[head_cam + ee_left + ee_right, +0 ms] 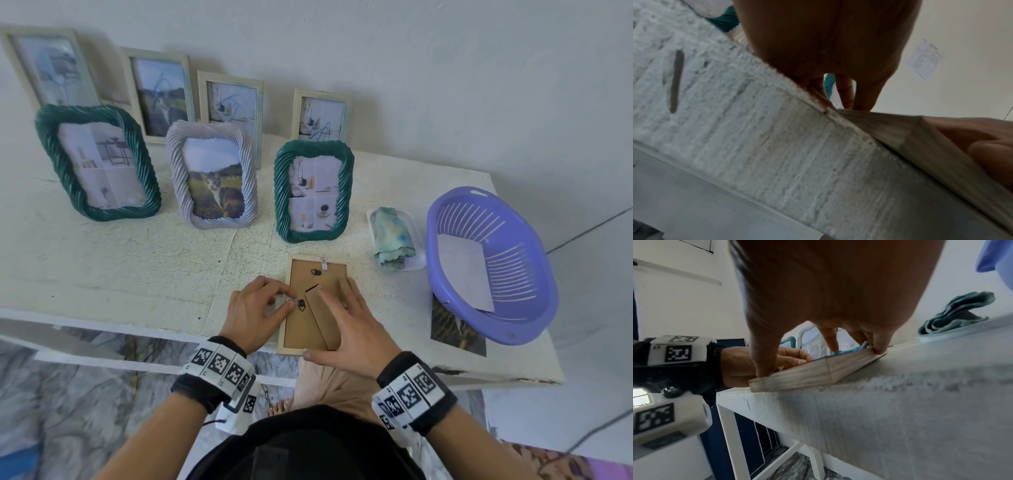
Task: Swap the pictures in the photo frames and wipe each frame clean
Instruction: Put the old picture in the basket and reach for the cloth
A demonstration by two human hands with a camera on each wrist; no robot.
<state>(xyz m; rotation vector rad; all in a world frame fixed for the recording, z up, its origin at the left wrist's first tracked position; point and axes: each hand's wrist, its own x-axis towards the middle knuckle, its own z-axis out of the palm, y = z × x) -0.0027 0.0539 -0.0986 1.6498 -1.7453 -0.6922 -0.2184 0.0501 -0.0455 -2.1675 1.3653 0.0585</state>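
Observation:
A light wooden photo frame [305,329] lies face down at the table's front edge, its brown backing and folded stand up. Black turn clips sit on the backing; one clip [301,304] is at the left side. My left hand [286,301] has curled fingers and pinches at that clip with thumb and forefinger. My right hand [346,325] lies spread flat over the backing, thumb at the near edge, fingers along the right edge. The right wrist view shows the frame [818,371] under the right hand [838,344]. A loose printed photo [455,329] lies partly under the basket.
Two teal rope-pattern frames [97,161] [313,190] and a grey one with a cat picture [212,173] stand mid-table. Several pale wooden frames lean on the wall behind. A blue-green cloth [394,240] sits in a white tray. A purple basket [489,267] holds a paper sheet.

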